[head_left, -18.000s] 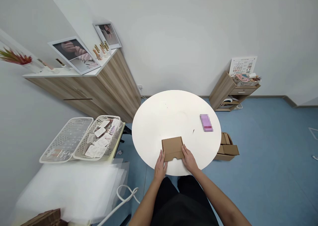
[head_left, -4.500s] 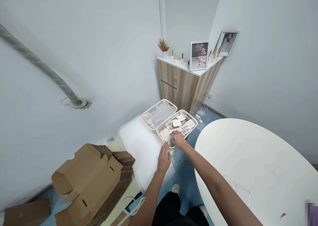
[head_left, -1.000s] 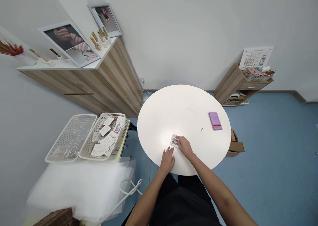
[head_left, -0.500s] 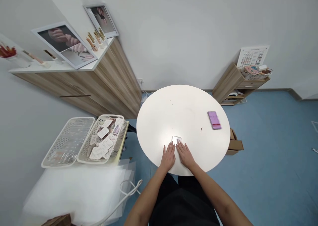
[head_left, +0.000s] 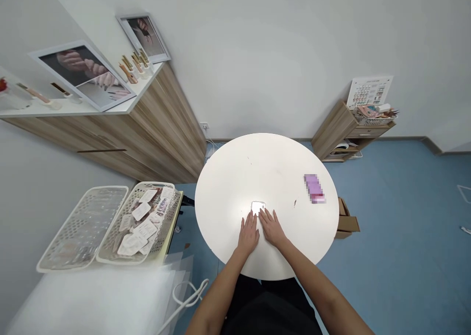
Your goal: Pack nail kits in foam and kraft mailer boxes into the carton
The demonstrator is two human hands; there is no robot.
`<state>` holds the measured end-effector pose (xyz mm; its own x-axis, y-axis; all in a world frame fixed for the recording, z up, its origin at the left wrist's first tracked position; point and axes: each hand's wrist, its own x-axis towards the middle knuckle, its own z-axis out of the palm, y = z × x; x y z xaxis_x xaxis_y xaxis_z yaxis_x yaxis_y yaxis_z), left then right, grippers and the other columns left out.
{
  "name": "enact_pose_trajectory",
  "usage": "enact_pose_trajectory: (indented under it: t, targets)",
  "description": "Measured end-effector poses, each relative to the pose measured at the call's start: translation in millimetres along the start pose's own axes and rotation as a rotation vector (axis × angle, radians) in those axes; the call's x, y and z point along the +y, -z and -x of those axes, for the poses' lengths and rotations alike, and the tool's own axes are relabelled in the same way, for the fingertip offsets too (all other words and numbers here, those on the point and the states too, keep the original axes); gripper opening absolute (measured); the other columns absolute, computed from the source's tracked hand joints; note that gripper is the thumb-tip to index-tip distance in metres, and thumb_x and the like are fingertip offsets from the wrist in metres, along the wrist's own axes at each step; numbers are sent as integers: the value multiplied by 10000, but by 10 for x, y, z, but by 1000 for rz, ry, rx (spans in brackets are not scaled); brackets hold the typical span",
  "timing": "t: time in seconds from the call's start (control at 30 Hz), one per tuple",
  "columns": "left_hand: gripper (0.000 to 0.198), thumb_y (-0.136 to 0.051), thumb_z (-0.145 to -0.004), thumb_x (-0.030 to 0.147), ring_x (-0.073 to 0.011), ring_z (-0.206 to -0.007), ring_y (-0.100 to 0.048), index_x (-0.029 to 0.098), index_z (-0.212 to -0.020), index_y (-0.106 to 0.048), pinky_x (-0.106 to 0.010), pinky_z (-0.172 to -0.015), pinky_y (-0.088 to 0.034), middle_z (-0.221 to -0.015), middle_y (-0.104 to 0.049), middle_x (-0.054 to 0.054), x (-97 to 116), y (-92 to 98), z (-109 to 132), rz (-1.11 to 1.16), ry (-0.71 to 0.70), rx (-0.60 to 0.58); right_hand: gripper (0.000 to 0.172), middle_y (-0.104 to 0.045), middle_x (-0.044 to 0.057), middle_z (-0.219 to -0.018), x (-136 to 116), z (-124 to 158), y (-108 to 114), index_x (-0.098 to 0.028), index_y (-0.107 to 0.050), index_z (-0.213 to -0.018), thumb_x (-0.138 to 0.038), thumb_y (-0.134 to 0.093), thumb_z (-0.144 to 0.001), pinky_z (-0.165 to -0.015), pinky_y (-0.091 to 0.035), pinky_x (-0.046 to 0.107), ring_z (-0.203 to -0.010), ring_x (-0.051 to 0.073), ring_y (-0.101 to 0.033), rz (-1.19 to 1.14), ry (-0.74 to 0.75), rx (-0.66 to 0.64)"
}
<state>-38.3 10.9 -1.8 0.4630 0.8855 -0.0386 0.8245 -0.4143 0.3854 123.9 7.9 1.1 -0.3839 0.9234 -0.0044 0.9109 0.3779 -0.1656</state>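
Observation:
Both hands lie flat on a round white table [head_left: 228,178], side by side near its front. Between and just beyond the fingertips is a small clear, shiny packet [head_left: 258,206], flat on the table; what is in it is too small to tell. My left hand [head_left: 248,234] has its fingers stretched out, with the tips at the packet's near left edge. My right hand [head_left: 273,228] is stretched out too, its fingertips on or against the packet's near right corner. Neither hand grips anything.
A purple pixelated object [head_left: 313,187] lies on the table's right side. To the left, a white basket [head_left: 105,242] holds many cards and packets beside another white basket [head_left: 47,256]. A wooden cabinet [head_left: 162,124] stands back left, a cardboard box [head_left: 348,223] right on the floor.
The view has shifted, so the table and baskets sit lower in the picture. Both hands stay flat by the packet, with slightly more of it showing now.

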Motion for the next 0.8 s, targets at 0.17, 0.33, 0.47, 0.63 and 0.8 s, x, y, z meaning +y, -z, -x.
enact_pose_trajectory:
  t: [0.17, 0.33, 0.47, 0.63, 0.8]
  targets:
    - [666, -429, -827, 136, -314, -1467, -196, 142, -1481, -302, -604, -1150, -193, -1589, -208, -172, -30, 104, -463, 38, 109, -7, 683, -263, 95, -1581, 331, -434, 169, -114, -291, -1508, -128, -407, -836, -1167, -187, 519, -1452, 290, -224, -17, -31, -119]
    - [483, -398, -860, 126, -286, -1433, -305, 172, -1329, -503, -588, -1151, -225, -1526, -372, -158, -175, 177, -463, 116, 191, 132, 701, -249, 107, -1586, 544, -642, 271, -107, -299, -1505, -95, -403, -811, -1160, -186, 518, -1450, 294, -225, -4, 5, -199]
    - [384, -387, -881, 136, -255, -1362, -424, 201, -1196, -596, -550, -1145, -290, -1415, -517, -126, -403, 219, -117, 201, 303, 297, 628, -320, 134, -1556, 645, -698, 304, -111, -381, -1463, -107, -384, -835, -1165, -159, 510, -1427, 280, -277, -4, 2, -171]
    - [337, -409, -862, 139, -263, -1231, -546, 202, -1099, -641, -539, -1108, -365, -1275, -606, -119, -615, 187, 398, 222, 486, 407, 681, -252, 137, -1584, 711, -877, 295, -129, -293, -1496, -238, -476, -850, -1150, -206, 482, -1445, 289, -227, -27, -53, -189]
    - [345, -414, -868, 159, -236, -1195, -570, 195, -1139, -625, -456, -1042, -462, -1263, -602, -106, -518, 98, 562, 310, 523, 392, 689, -336, 151, -1543, 699, -1045, 268, -141, -329, -1472, -242, -539, -823, -1134, -229, 500, -1418, 307, -281, -60, -47, -241]
